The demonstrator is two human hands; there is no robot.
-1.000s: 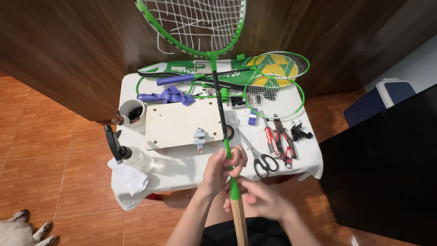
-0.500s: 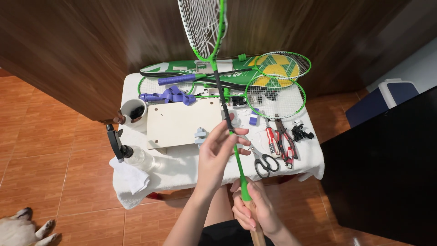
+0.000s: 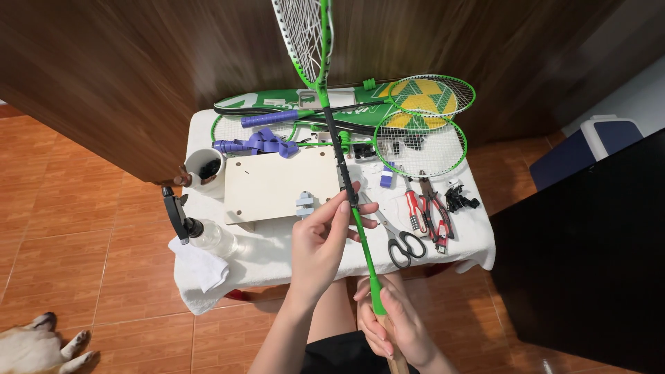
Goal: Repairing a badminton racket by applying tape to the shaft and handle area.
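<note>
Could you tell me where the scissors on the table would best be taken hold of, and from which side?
Probably by the black handle loops of the scissors, coming from the near table edge: the loops face the person while the blades point away, toward the pliers.

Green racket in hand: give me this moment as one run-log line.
left hand: pinching shaft of green racket | right hand: gripping its wooden handle | racket: upright, head up | scissors, pliers: on table
</note>
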